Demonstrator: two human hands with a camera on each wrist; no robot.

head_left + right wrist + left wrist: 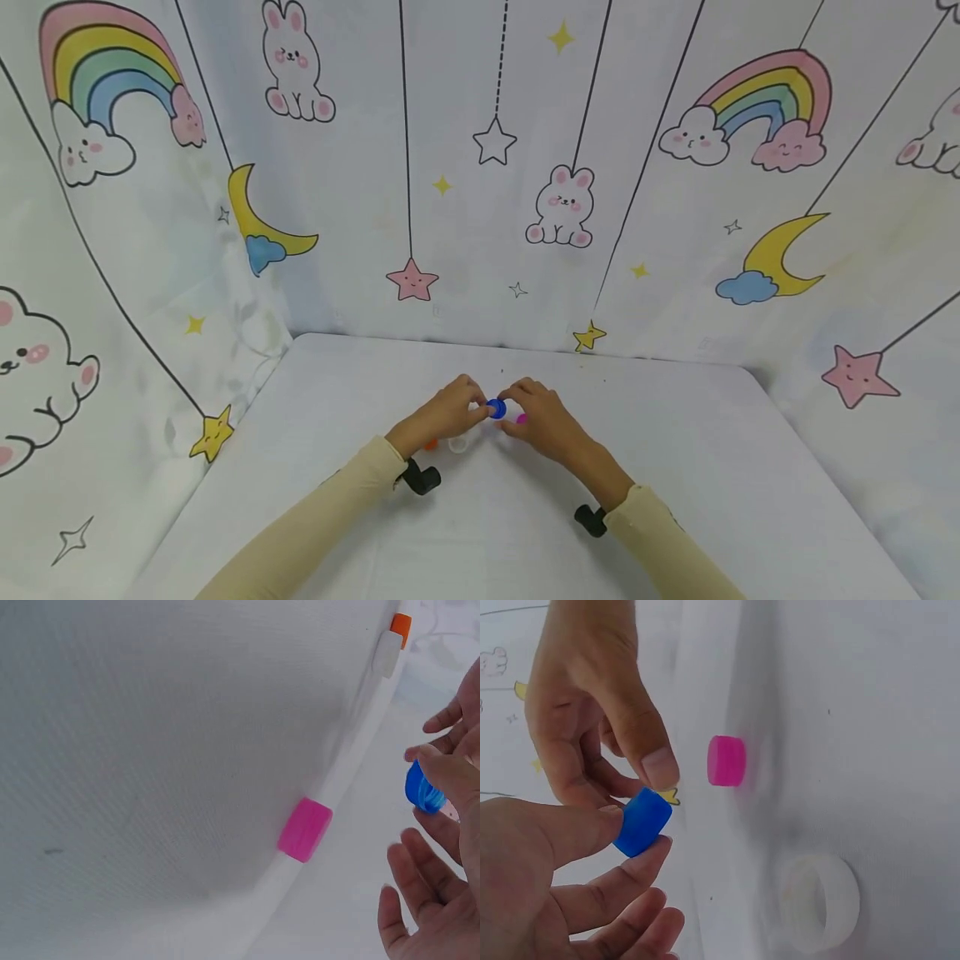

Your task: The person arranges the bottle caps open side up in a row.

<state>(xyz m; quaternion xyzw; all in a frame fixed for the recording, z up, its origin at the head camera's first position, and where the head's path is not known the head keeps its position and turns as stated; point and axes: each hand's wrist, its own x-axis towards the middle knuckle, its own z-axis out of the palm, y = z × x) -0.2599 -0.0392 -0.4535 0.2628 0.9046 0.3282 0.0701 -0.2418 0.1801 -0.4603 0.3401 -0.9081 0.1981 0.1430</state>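
Observation:
A blue bottle cap is held up off the table between both hands. My left hand pinches it between thumb and index finger, the other fingers spread loosely below in the left wrist view. My right hand has its thumb and index finger curved round the cap's edge from the other side. The right thumb tip meets the cap's upper edge; the right index tip is partly hidden. A pink bottle cap sits on the table beneath the right hand. The white ring-shaped cap lies below the left hand.
An orange cap stands beside the white one, partly covered by my left forearm in the head view. A white cloth covers the table. Behind it hangs a printed curtain. Dark wrist cameras sit under both wrists.

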